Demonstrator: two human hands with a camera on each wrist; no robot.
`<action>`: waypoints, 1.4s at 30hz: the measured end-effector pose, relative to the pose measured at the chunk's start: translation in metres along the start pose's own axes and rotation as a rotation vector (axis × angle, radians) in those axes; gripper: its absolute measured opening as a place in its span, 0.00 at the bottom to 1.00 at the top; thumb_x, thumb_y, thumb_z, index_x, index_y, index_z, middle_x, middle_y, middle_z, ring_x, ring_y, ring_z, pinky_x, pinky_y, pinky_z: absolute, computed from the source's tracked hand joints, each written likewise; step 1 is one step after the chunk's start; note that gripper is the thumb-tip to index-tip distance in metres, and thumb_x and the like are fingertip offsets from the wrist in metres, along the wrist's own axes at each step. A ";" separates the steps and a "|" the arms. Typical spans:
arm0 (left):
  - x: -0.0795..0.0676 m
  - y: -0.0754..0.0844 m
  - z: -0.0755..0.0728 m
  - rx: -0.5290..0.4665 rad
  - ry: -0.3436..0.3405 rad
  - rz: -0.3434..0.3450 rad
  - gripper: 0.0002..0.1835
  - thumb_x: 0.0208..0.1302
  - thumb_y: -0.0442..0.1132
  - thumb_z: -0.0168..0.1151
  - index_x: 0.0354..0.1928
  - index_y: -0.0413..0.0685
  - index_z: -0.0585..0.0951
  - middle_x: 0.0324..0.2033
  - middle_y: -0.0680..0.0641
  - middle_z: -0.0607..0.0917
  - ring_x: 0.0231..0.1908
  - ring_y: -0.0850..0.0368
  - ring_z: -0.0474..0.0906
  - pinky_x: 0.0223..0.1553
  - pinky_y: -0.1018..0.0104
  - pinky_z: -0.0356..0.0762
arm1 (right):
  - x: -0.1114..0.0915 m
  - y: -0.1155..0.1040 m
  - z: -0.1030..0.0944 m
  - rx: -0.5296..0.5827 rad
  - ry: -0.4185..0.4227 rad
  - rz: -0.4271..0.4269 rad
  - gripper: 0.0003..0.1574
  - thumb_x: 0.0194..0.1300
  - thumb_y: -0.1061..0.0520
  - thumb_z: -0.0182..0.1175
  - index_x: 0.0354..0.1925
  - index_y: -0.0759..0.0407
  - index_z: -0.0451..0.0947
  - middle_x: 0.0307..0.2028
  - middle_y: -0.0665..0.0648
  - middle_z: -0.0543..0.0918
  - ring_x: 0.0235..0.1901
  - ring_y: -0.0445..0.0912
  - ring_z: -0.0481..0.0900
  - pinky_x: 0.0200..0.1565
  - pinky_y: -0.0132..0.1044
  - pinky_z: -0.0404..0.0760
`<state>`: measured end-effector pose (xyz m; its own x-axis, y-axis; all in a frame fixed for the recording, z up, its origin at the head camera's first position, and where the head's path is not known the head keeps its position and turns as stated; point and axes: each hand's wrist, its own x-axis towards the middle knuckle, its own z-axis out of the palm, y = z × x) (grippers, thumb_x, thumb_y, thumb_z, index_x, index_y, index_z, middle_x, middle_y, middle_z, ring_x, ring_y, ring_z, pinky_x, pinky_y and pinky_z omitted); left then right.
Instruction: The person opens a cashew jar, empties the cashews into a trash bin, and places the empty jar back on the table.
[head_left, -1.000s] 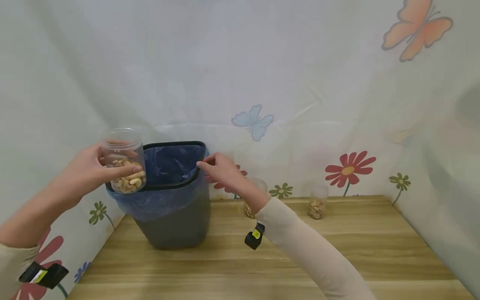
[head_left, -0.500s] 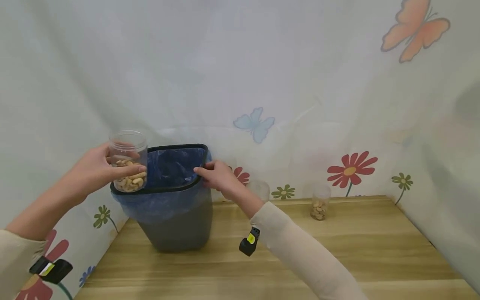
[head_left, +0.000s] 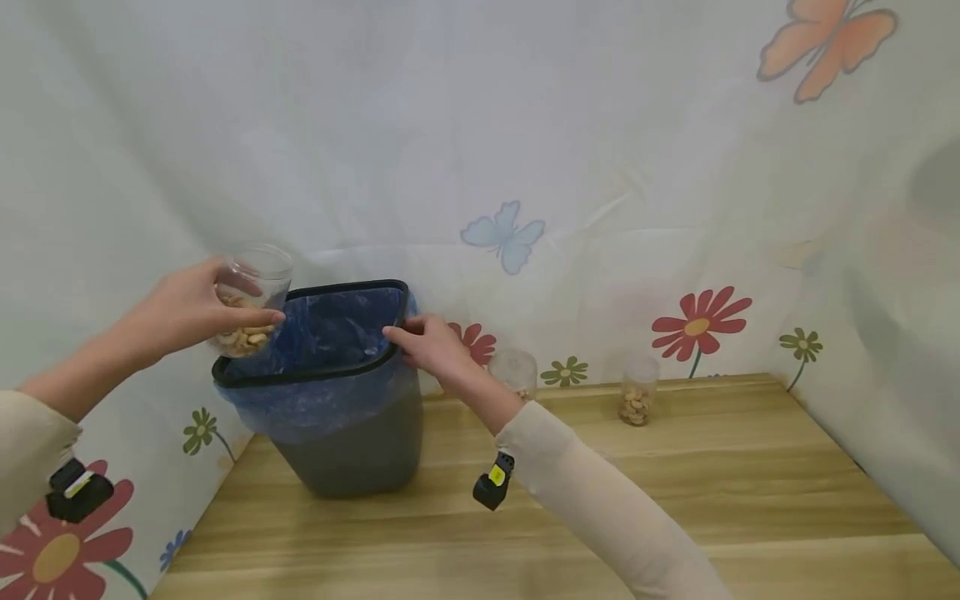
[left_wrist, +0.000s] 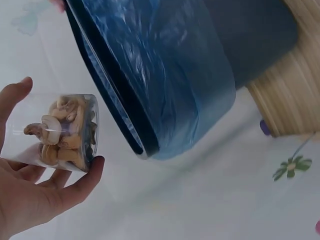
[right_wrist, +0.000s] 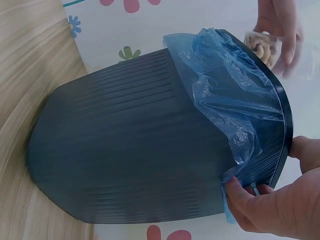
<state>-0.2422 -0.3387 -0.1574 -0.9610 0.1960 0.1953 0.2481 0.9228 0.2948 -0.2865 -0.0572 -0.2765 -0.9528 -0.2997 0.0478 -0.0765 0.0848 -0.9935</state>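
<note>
My left hand (head_left: 191,308) grips a clear, lidless jar (head_left: 272,282) at the left side of the bin's mouth. Cashews (head_left: 247,340) fill its lower part, and the jar leans a little toward the bin. In the left wrist view the nuts (left_wrist: 62,132) lie at the jar's base, with a finger under it. The grey trash bin (head_left: 352,454) stands upright, lined with a blue plastic bag (head_left: 300,412) folded over its black rim (head_left: 352,371). My right hand (head_left: 435,346) pinches the rim and bag at the right side, thumb inside; the right wrist view shows its fingers (right_wrist: 242,197) on the bag outside.
Two more clear jars holding nuts stand at the back of the wooden table (head_left: 570,517): one jar (head_left: 517,367) partly behind my right forearm, another jar (head_left: 637,392) farther right. A pale curtain (head_left: 585,125) printed with flowers and butterflies encloses the back and sides.
The jar in my left hand has gone from upright to slightly tipped toward the bin and risen a little. My right hand keeps its place at the rim.
</note>
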 end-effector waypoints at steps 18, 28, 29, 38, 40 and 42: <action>0.035 -0.005 0.000 0.247 -0.019 -0.017 0.49 0.58 0.52 0.76 0.68 0.26 0.61 0.61 0.24 0.73 0.43 0.36 0.83 0.36 0.46 0.83 | -0.007 0.016 0.020 0.026 0.001 -0.028 0.35 0.72 0.44 0.63 0.66 0.63 0.71 0.59 0.59 0.79 0.56 0.50 0.83 0.58 0.44 0.79; 0.046 0.018 -0.002 0.351 -0.055 0.036 0.45 0.55 0.47 0.78 0.68 0.31 0.66 0.58 0.28 0.77 0.45 0.40 0.83 0.40 0.42 0.81 | -0.003 0.011 0.018 0.052 -0.011 -0.048 0.36 0.73 0.45 0.63 0.68 0.65 0.68 0.61 0.61 0.78 0.57 0.51 0.82 0.58 0.44 0.79; 0.046 0.019 -0.003 0.366 -0.056 0.043 0.45 0.55 0.47 0.78 0.68 0.31 0.67 0.58 0.28 0.77 0.45 0.39 0.82 0.41 0.41 0.80 | -0.002 0.011 0.018 0.056 -0.014 -0.045 0.36 0.72 0.45 0.63 0.68 0.65 0.68 0.61 0.61 0.77 0.57 0.51 0.82 0.59 0.44 0.79; 0.042 0.035 -0.020 0.411 -0.096 0.059 0.45 0.54 0.45 0.78 0.66 0.27 0.66 0.55 0.26 0.78 0.45 0.37 0.81 0.44 0.41 0.80 | -0.001 0.003 0.011 0.077 -0.022 -0.039 0.38 0.73 0.47 0.63 0.71 0.66 0.65 0.64 0.62 0.75 0.60 0.53 0.80 0.61 0.45 0.77; 0.041 0.037 -0.026 0.410 -0.104 0.045 0.45 0.53 0.46 0.78 0.65 0.27 0.66 0.54 0.26 0.77 0.44 0.37 0.80 0.43 0.41 0.80 | -0.001 0.003 0.007 0.088 -0.020 -0.028 0.38 0.73 0.48 0.63 0.71 0.66 0.65 0.65 0.63 0.75 0.60 0.54 0.80 0.62 0.46 0.76; 0.041 0.038 -0.032 0.415 -0.093 0.048 0.45 0.52 0.46 0.79 0.64 0.26 0.67 0.53 0.25 0.78 0.44 0.34 0.80 0.43 0.40 0.80 | 0.000 0.004 0.003 0.090 -0.013 -0.022 0.38 0.73 0.48 0.63 0.71 0.66 0.64 0.65 0.63 0.74 0.60 0.54 0.80 0.62 0.48 0.76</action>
<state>-0.2686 -0.3065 -0.1080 -0.9611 0.2539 0.1087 0.2412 0.9633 -0.1175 -0.2861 -0.0598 -0.2810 -0.9473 -0.3129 0.0693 -0.0706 -0.0073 -0.9975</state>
